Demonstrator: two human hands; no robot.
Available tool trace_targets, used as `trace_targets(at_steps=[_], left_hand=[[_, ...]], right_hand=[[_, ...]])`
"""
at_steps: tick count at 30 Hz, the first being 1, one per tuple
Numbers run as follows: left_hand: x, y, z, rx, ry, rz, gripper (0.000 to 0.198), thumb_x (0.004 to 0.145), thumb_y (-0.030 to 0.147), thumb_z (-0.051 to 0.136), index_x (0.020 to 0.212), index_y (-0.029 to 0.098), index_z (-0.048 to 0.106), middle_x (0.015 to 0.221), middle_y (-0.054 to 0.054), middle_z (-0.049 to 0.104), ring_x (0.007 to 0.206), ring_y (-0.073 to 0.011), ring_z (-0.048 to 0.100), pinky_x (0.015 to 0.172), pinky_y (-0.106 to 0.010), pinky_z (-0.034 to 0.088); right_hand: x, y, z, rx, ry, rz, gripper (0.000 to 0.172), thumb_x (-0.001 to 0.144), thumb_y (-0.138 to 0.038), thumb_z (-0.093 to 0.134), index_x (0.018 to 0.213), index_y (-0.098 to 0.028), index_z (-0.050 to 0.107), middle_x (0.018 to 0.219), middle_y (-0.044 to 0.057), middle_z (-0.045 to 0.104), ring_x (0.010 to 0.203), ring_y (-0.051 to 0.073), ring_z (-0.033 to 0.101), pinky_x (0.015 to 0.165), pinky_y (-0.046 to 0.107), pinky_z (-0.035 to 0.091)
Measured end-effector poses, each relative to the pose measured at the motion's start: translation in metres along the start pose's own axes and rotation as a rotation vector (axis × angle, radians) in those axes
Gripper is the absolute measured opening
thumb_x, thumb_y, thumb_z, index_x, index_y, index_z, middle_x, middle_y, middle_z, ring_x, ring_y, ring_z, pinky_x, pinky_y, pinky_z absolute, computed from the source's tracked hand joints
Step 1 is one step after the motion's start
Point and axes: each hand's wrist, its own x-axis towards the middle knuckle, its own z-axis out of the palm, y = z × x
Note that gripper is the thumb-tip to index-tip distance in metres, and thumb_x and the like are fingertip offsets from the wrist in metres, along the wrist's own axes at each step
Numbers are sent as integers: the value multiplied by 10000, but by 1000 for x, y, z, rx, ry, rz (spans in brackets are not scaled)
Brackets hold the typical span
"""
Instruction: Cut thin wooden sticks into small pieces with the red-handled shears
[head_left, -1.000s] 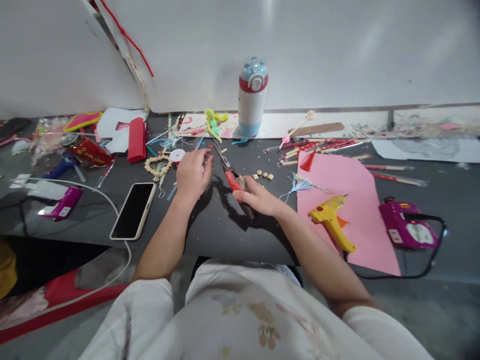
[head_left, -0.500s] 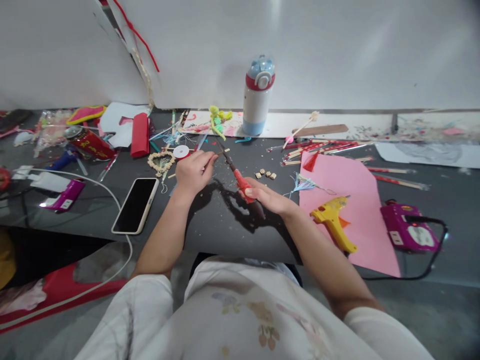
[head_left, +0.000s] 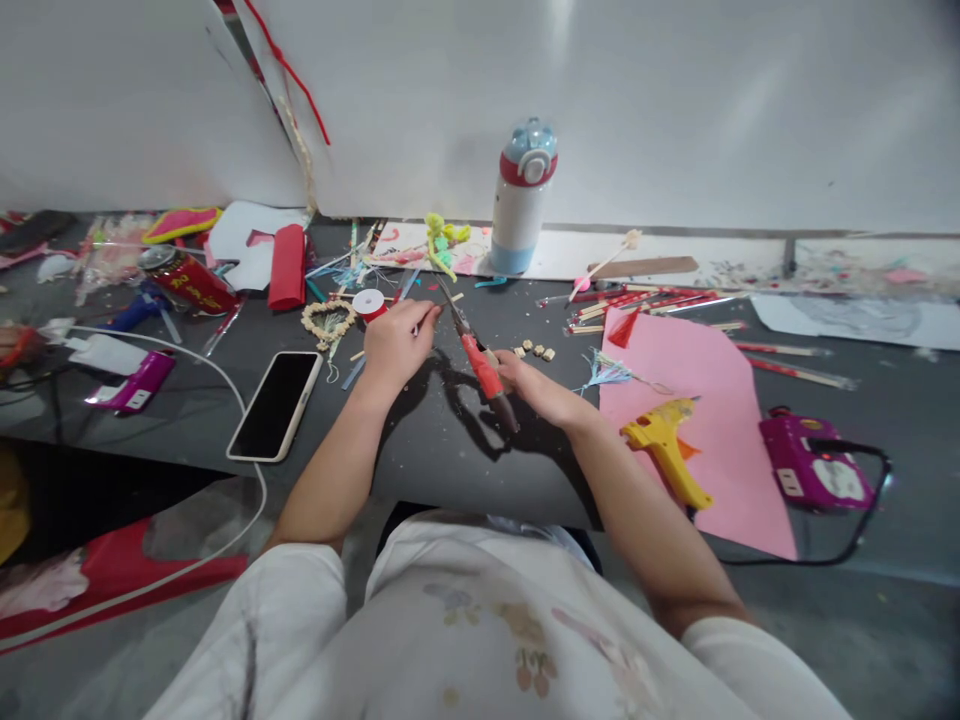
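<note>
My right hand [head_left: 529,385] is closed round the red handles of a pair of scissors [head_left: 484,365]. Their dark blades point away from me and to the left, beside the fingertips of my left hand [head_left: 401,345]. That left hand is closed in a pinch on a thin wooden stick, mostly hidden by the fingers. A short pale piece [head_left: 458,297] shows just past the blades. Several small wooden bits [head_left: 538,350] lie right of the scissors. Left of my left hand are a white-faced, red-edged spool [head_left: 368,303] and a heart-shaped beaded ornament [head_left: 328,322].
A bottle [head_left: 516,215] stands at the back. On the left lie a phone [head_left: 276,405], a cable and a red can [head_left: 187,282]. On the right, a yellow glue gun [head_left: 667,450] rests on pink paper [head_left: 727,400], beside a purple power box [head_left: 814,460].
The scissors have swung slightly and their red handles show more as my right fingers shift. The stick no longer shows between the blades; a short piece shows beyond them. The view has shifted slightly.
</note>
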Motion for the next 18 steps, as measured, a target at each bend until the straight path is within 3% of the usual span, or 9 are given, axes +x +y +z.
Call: trace_targets(at_steps=[2, 6, 12, 18], left_hand=[[0, 0, 0, 5, -4, -1, 368, 918, 403, 376, 835, 195, 667, 732, -44, 637, 724, -155, 576, 638, -268, 371], [-1, 1, 1, 25, -10, 11, 341, 914, 391, 394, 863, 203, 674, 761, -44, 655, 731, -157, 585, 628, -266, 366], [0, 3, -4, 23, 11, -27, 333, 915, 377, 392, 874, 198, 671, 788, -49, 666, 737, -157, 589, 648, -267, 379], [3, -4, -6, 69, 35, -122, 278, 905, 324, 409, 944, 204, 656, 888, -55, 678, 829, -171, 597, 707, -268, 398]], right_hand=[[0, 0, 1, 22, -11, 52, 183, 847, -321, 392, 926, -197, 501, 998, 43, 568, 924, 177, 527, 859, 334, 426], [1, 4, 2, 37, -3, 41, 274, 840, -394, 454, 1017, -190, 497, 1104, 56, 560, 1035, 189, 511, 949, 343, 383], [2, 8, 0, -65, 1, 14, 352, 841, -478, 460, 1002, -166, 487, 1100, 79, 554, 1020, 202, 521, 941, 366, 387], [0, 9, -1, -244, -68, 21, 376, 848, -500, 454, 1023, -168, 470, 996, 61, 593, 910, 181, 548, 838, 334, 427]])
